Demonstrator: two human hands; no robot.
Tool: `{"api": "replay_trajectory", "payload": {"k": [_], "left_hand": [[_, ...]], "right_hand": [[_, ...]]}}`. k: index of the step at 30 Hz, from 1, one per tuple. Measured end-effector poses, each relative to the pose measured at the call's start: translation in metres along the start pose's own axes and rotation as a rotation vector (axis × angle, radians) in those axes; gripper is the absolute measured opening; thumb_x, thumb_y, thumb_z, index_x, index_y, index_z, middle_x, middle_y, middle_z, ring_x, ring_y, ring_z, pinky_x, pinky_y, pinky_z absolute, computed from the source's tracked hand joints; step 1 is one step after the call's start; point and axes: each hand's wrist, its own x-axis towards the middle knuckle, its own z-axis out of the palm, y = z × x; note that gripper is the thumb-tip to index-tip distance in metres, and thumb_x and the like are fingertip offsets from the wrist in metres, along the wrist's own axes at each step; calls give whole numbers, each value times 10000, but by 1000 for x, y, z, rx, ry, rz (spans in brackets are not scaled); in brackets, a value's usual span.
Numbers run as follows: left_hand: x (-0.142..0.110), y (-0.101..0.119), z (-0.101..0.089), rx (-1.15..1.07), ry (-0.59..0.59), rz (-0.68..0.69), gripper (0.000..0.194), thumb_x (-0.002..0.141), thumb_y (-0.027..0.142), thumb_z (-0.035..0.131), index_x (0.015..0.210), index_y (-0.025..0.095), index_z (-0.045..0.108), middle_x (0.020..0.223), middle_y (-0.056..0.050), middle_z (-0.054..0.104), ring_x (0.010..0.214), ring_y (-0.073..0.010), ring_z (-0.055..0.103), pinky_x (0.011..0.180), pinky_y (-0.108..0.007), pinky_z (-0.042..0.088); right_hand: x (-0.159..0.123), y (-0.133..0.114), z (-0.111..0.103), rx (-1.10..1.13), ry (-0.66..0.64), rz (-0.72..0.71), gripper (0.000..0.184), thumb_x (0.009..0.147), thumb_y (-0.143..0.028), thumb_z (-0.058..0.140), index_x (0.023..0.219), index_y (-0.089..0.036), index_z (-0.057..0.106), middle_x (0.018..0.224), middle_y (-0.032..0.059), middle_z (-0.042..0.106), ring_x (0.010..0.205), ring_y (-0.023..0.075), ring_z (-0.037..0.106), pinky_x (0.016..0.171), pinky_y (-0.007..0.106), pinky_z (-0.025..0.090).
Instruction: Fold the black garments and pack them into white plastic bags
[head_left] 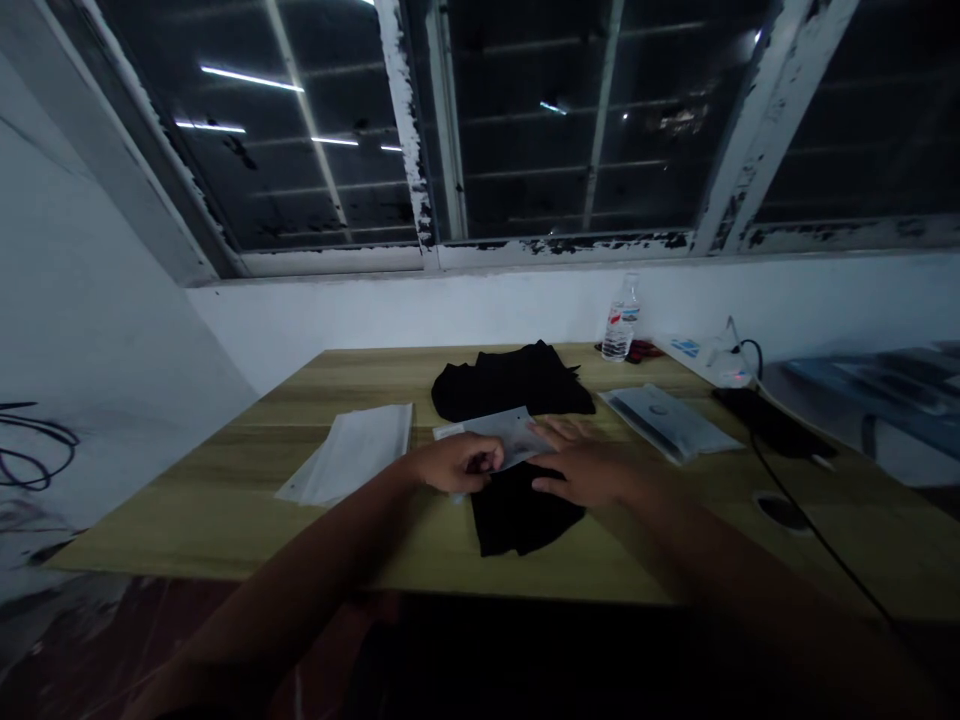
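Note:
A translucent plastic bag [514,432] lies in front of me on the table, partly over a folded black cloth [525,515]. My left hand [460,462] is closed at the bag's left side, its fingers curled on the near edge. Stretched out flat, my right hand [581,467] rests over the bag's right end and the top of the cloth. Its fingers are apart. Behind the bag lies a larger heap of black cloth [510,385].
On the left is a stack of whitish plastic bags [356,455]. A filled plastic bag [671,422] lies on the right, near a dark phone [772,420] with a cable. A water bottle [622,320] stands by the wall. The wooden table [247,500] has a round hole [782,510] at right.

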Motion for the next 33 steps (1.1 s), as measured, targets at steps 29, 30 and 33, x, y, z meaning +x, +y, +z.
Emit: {"api": "replay_trajectory", "payload": {"k": [29, 30, 33], "left_hand": [[22, -26, 20, 7, -5, 136, 620, 1094, 559, 241, 1537, 213, 501, 1624, -118, 447, 1581, -219, 272, 1307, -439, 199], [21, -25, 20, -16, 6, 134, 619, 1090, 567, 253, 1533, 218, 506, 1617, -116, 458, 1579, -223, 278, 1307, -441, 199], [20, -20, 20, -125, 60, 125, 607, 1088, 559, 279, 1534, 216, 508, 1608, -130, 467, 1553, -245, 339, 1300, -465, 232]], "right_hand": [[-41, -125, 34, -144, -17, 158, 477, 1008, -440, 537, 1370, -153, 656, 1447, 271, 575, 1162, 449, 637, 880, 569, 539], [-39, -121, 33, -134, -11, 136, 535, 1005, -490, 536, 1412, -154, 625, 1505, 269, 525, 1230, 467, 599, 938, 585, 515], [-23, -104, 27, -98, 52, 45, 639, 986, -608, 523, 1447, -171, 587, 1530, 251, 505, 1330, 465, 523, 1050, 592, 443]]}}
